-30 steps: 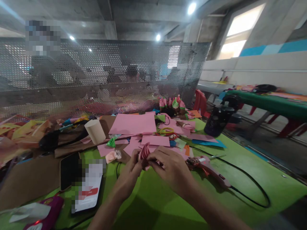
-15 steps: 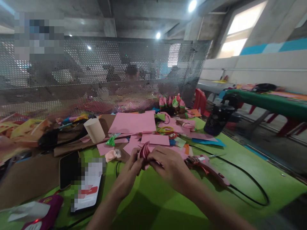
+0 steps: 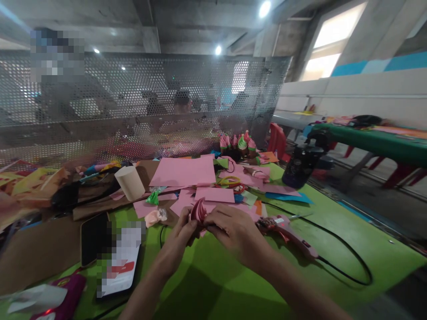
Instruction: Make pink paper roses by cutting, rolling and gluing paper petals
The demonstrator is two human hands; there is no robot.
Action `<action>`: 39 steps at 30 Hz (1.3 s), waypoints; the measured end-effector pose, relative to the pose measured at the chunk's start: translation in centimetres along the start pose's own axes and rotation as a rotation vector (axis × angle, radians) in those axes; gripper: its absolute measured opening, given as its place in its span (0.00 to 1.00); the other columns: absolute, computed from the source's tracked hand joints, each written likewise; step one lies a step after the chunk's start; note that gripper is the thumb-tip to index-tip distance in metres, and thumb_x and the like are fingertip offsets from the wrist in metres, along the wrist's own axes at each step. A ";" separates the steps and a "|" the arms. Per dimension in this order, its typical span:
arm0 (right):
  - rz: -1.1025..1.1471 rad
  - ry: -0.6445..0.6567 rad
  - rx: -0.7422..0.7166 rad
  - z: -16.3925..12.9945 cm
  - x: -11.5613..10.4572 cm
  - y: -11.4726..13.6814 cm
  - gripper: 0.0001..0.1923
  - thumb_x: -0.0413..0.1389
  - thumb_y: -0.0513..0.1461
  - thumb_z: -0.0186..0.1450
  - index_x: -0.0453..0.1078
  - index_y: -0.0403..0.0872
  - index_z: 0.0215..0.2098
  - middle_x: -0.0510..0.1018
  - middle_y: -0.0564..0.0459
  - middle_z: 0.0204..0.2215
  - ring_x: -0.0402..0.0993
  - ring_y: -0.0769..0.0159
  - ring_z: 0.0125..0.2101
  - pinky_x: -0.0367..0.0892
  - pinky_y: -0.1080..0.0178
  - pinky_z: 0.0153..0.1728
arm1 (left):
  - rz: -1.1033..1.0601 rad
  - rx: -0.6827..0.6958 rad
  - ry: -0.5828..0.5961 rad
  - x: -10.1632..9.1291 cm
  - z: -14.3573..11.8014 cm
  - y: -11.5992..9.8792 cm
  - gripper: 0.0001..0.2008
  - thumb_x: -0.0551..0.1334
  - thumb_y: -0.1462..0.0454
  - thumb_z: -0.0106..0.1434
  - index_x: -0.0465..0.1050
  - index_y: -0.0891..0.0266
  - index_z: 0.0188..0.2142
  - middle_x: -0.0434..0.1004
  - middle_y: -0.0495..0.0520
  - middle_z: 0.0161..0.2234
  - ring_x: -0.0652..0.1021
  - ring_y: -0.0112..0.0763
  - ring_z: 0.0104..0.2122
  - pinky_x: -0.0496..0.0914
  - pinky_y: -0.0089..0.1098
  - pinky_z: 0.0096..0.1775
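Observation:
Between my hands, over the front of the green table point(image 3: 207, 284), is a pink swirled paper piece point(image 3: 199, 211) with a pointed top. My left hand point(image 3: 181, 235) is closed around its left side, thumb in front. On its right side my right hand point(image 3: 230, 224) pinches the edge; those fingertips are partly hidden. Pink paper sheets point(image 3: 183, 171) lie just beyond. To the right of my right hand rests a pink glue gun point(image 3: 293, 235) with a black cord. Scissors with yellow handles point(image 3: 229, 180) lie among the papers.
Two phones, one dark point(image 3: 95, 240) and one lit point(image 3: 122, 262), lie at left. A white roll point(image 3: 130, 183) stands behind them. Finished-looking swirled paper cones point(image 3: 242, 143) stand at the back. A dark bottle point(image 3: 300, 162) is at the right edge. A perforated metal screen point(image 3: 133, 98) spans the back.
The whole view has shifted slightly. Both hands keep their hold on the pink swirled paper piece, with hardly any visible movement.

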State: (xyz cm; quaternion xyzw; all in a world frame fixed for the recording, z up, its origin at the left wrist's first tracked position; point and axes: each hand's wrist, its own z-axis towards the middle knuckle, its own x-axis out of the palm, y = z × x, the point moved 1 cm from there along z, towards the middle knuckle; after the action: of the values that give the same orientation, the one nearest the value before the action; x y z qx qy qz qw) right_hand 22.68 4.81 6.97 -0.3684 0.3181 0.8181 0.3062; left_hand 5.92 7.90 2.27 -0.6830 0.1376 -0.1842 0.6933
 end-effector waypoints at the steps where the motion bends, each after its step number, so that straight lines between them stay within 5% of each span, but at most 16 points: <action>1: 0.031 -0.013 0.011 -0.1 -0.2 0.0 0.03 0.57 0.34 0.65 0.73 0.46 0.34 0.75 0.52 0.30 0.71 0.65 0.32 0.64 0.65 0.33 | 0.004 -0.002 -0.006 0.0 0.0 0.1 0.16 0.54 0.52 0.64 0.61 0.58 0.45 0.65 0.45 0.26 0.61 0.26 0.23 0.54 0.27 0.26; 8: 0.187 -0.095 0.065 -0.4 -1.0 -0.2 0.04 0.57 0.33 0.65 0.73 0.47 0.34 0.76 0.52 0.31 0.72 0.65 0.33 0.67 0.64 0.35 | 0.020 0.023 -0.012 -0.1 0.4 0.3 0.18 0.54 0.50 0.63 0.61 0.58 0.46 0.65 0.44 0.24 0.60 0.25 0.21 0.53 0.27 0.25; 19: 0.121 -0.050 0.029 0.0 -0.4 -0.2 0.04 0.60 0.32 0.63 0.74 0.47 0.34 0.76 0.53 0.29 0.73 0.66 0.32 0.65 0.66 0.32 | -0.053 -0.025 0.009 -0.3 0.8 1.3 0.22 0.55 0.47 0.60 0.61 0.58 0.48 0.66 0.45 0.24 0.62 0.25 0.20 0.54 0.27 0.24; 29: 0.042 -0.024 0.003 -0.1 0.3 -0.7 0.04 0.58 0.32 0.64 0.74 0.45 0.34 0.77 0.52 0.30 0.72 0.65 0.31 0.64 0.65 0.33 | 0.026 0.020 0.087 -0.2 -0.3 -1.0 0.13 0.53 0.54 0.66 0.62 0.59 0.45 0.66 0.47 0.28 0.62 0.26 0.25 0.55 0.28 0.28; 39: -0.078 0.026 -0.031 -0.2 0.6 -0.5 0.04 0.53 0.33 0.66 0.69 0.44 0.33 0.74 0.51 0.30 0.68 0.64 0.31 0.59 0.63 0.31 | -0.013 0.006 0.082 -0.3 -0.1 -0.1 0.12 0.53 0.55 0.66 0.61 0.60 0.44 0.64 0.46 0.26 0.60 0.25 0.24 0.55 0.27 0.27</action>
State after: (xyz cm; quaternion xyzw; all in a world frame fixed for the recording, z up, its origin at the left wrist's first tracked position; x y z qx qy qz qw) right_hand 22.80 5.11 6.21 -0.3959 0.2950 0.8054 0.3279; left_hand 5.58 7.99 2.36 -0.6736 0.1609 -0.2169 0.6880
